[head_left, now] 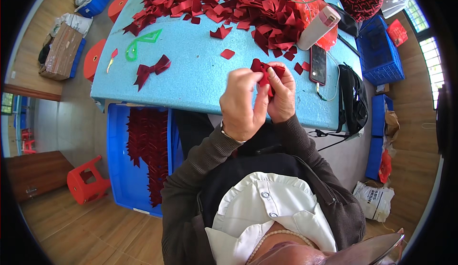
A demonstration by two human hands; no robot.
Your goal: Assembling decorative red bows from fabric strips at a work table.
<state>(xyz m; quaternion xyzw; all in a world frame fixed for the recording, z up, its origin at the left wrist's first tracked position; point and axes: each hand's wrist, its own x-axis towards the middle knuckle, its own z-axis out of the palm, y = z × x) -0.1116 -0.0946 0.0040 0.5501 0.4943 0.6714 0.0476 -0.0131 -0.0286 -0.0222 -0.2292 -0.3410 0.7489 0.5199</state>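
Note:
Above the near edge of the blue table, both hands meet around a dark red ribbon bow [258, 65]. My right hand [283, 95] is closed on it, thumb up against the fabric. The fingers of my left hand [242, 103] are curled and pinch at the bow's near side, covering part of it. A finished-looking red bow [152, 71] lies to the left on the table [191, 81]. Just beyond my hands is a small red ribbon piece [227, 54]. A large heap of cut red ribbon pieces [274, 19] spreads along the far side.
A blue crate [114, 160] with rows of red bows stands at lower left. Right of my hands are a phone [317, 64] on a cable, a pale pink bottle [318, 28] and a black bag [354, 100]. Red stools [88, 181] stand left; a green plastic piece [143, 41] lies on the table.

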